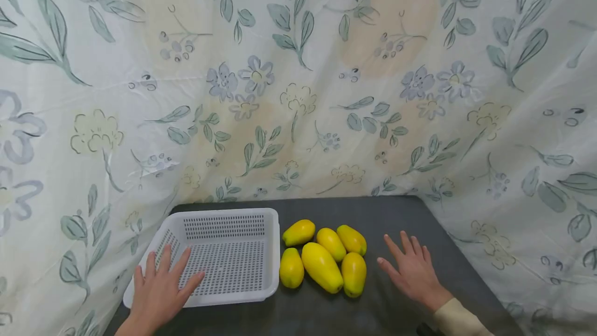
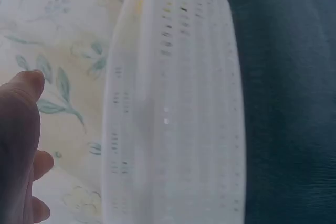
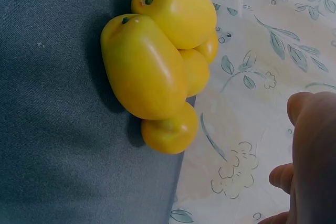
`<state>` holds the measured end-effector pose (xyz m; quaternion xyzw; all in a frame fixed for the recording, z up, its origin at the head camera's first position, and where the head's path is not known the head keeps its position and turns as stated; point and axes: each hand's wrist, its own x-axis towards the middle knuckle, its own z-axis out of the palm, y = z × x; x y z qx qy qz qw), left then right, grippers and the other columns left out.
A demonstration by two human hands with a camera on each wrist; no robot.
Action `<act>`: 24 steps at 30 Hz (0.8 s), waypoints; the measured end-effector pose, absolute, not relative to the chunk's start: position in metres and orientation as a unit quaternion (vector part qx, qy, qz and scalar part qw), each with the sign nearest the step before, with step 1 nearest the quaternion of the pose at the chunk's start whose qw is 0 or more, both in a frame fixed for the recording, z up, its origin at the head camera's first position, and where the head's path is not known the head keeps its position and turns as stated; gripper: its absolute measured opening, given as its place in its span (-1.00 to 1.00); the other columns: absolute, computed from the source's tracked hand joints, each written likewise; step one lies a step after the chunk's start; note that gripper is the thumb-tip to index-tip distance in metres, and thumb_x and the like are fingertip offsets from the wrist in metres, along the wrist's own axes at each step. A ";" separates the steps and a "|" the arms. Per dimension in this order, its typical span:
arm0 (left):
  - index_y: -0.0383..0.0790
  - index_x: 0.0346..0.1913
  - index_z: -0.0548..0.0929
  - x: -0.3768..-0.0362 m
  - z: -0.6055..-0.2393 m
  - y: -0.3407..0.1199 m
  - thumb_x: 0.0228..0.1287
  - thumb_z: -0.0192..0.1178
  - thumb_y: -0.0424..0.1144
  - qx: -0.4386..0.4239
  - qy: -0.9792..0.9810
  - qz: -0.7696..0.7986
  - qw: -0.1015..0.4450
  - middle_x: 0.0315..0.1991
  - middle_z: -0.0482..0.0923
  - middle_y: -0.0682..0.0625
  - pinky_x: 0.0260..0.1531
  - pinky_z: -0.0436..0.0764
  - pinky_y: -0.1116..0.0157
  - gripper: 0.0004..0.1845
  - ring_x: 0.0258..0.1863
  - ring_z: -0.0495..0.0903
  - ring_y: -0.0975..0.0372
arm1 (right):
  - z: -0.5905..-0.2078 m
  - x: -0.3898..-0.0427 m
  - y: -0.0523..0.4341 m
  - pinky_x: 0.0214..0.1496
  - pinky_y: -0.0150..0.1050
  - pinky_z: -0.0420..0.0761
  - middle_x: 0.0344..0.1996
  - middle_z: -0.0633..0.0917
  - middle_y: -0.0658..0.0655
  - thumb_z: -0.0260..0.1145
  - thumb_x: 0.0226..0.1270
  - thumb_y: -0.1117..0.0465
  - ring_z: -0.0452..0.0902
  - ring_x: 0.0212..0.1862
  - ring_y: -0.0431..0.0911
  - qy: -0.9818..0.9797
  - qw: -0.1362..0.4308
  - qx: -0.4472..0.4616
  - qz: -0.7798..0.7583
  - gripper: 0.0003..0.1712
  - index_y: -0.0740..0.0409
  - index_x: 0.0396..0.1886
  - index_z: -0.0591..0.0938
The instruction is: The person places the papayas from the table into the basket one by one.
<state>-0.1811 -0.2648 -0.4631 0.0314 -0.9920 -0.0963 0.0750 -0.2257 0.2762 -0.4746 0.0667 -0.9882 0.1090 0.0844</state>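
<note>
A white perforated basket (image 1: 219, 294) stands empty on the dark table (image 1: 396, 211), at its left. My left hand (image 1: 160, 287) lies flat with spread fingers over the basket's near-left corner; the left wrist view shows the basket (image 2: 173, 108) blurred beside my hand (image 2: 21, 129). Several yellow papayas (image 1: 322, 266) lie in a cluster just right of the basket, close up in the right wrist view as papayas (image 3: 152, 61). My right hand (image 1: 410, 271) rests open on the table a little right of the fruit, holding nothing; its fingers (image 3: 312, 150) show at that view's edge.
A floral cloth (image 1: 298, 92) hangs behind the table and drapes down both sides. The table's bare surface stretches behind the fruit and toward the near edge (image 1: 326, 320).
</note>
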 end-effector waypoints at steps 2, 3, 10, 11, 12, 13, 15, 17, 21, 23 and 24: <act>-0.27 0.44 0.43 -0.180 -0.469 -0.267 0.29 0.07 0.48 0.036 -0.992 -0.097 0.068 0.46 0.10 -0.60 0.20 -0.02 -0.60 -0.04 0.38 0.03 -0.58 | -0.476 -0.225 0.277 0.36 0.60 0.12 0.49 0.21 0.61 0.12 0.51 -0.29 0.10 0.45 0.62 -0.988 0.085 0.068 0.111 -0.20 0.14 0.50 0.41; -0.27 0.43 0.44 -0.179 -0.474 -0.269 0.28 0.08 0.48 0.038 -0.993 -0.094 0.066 0.45 0.11 -0.60 0.18 0.00 -0.61 -0.04 0.37 0.04 -0.59 | -0.477 -0.225 0.277 0.35 0.60 0.11 0.48 0.21 0.61 0.13 0.51 -0.28 0.10 0.45 0.62 -0.988 0.085 0.069 0.113 -0.21 0.15 0.50 0.41; -0.23 0.36 0.54 -0.171 -0.504 -0.273 0.14 0.07 0.60 0.062 -0.994 -0.088 0.002 0.43 0.12 -0.61 0.15 0.09 -0.63 0.03 0.37 0.02 -0.64 | -0.481 -0.223 0.278 0.35 0.60 0.13 0.47 0.24 0.62 0.17 0.51 -0.23 0.13 0.44 0.63 -0.987 0.087 0.072 0.112 -0.23 0.16 0.49 0.41; -0.22 0.35 0.55 -0.170 -0.507 -0.273 0.11 0.07 0.62 0.067 -0.994 -0.090 -0.009 0.43 0.12 -0.61 0.15 0.09 -0.62 0.05 0.36 0.01 -0.64 | -0.482 -0.223 0.278 0.35 0.60 0.14 0.46 0.24 0.62 0.17 0.51 -0.22 0.13 0.44 0.63 -0.987 0.087 0.072 0.111 -0.23 0.16 0.49 0.41; -0.22 0.34 0.55 -0.170 -0.510 -0.273 0.08 0.06 0.64 0.071 -0.993 -0.091 -0.017 0.42 0.13 -0.61 0.15 0.09 -0.62 0.07 0.36 0.00 -0.65 | -0.482 -0.223 0.278 0.34 0.60 0.14 0.46 0.25 0.62 0.17 0.51 -0.23 0.13 0.44 0.63 -0.988 0.086 0.071 0.109 -0.23 0.15 0.49 0.41; -0.22 0.33 0.56 -0.169 -0.511 -0.274 0.05 0.06 0.65 0.074 -0.993 -0.094 -0.022 0.40 0.15 -0.61 0.15 0.08 -0.61 0.09 0.35 0.02 -0.64 | -0.483 -0.222 0.278 0.35 0.60 0.14 0.46 0.25 0.62 0.16 0.51 -0.23 0.13 0.44 0.63 -0.988 0.086 0.071 0.109 -0.23 0.15 0.49 0.41; -0.24 0.31 0.58 -0.169 -0.514 -0.274 0.03 0.06 0.66 0.079 -0.991 -0.100 -0.029 0.36 0.23 -0.60 0.15 0.07 -0.59 0.10 0.32 0.06 -0.62 | -0.484 -0.222 0.278 0.35 0.60 0.13 0.46 0.24 0.62 0.14 0.51 -0.26 0.13 0.44 0.63 -0.988 0.083 0.069 0.110 -0.22 0.15 0.50 0.41; -0.26 0.27 0.60 -0.169 -0.515 -0.274 0.03 0.07 0.65 0.084 -0.991 -0.099 -0.032 0.30 0.32 -0.59 0.16 0.06 -0.58 0.09 0.30 0.11 -0.60 | -0.485 -0.222 0.278 0.35 0.60 0.12 0.47 0.24 0.62 0.11 0.52 -0.29 0.12 0.44 0.63 -0.988 0.080 0.067 0.110 -0.20 0.15 0.50 0.41; -0.31 0.20 0.63 -0.168 -0.515 -0.275 0.05 0.08 0.64 0.093 -0.991 -0.091 -0.040 0.20 0.44 -0.56 0.20 0.06 -0.56 0.06 0.29 0.16 -0.58 | -0.488 -0.221 0.279 0.35 0.60 0.12 0.46 0.24 0.62 0.09 0.52 -0.30 0.13 0.44 0.63 -0.988 0.079 0.066 0.111 -0.20 0.14 0.50 0.40; -0.31 0.17 0.65 -0.168 -0.515 -0.275 0.04 0.08 0.64 0.098 -0.990 -0.089 -0.043 0.18 0.47 -0.56 0.21 0.05 -0.56 0.05 0.30 0.16 -0.60 | -0.489 -0.220 0.280 0.34 0.61 0.13 0.46 0.25 0.62 0.10 0.52 -0.29 0.14 0.43 0.64 -0.988 0.079 0.067 0.112 -0.21 0.14 0.50 0.41; -0.30 0.15 0.66 -0.167 -0.515 -0.275 0.04 0.08 0.64 0.100 -0.990 -0.091 -0.044 0.16 0.48 -0.55 0.22 0.05 -0.55 0.05 0.30 0.16 -0.59 | -0.490 -0.220 0.280 0.34 0.61 0.13 0.45 0.26 0.62 0.11 0.52 -0.29 0.14 0.43 0.64 -0.988 0.079 0.067 0.113 -0.21 0.14 0.50 0.41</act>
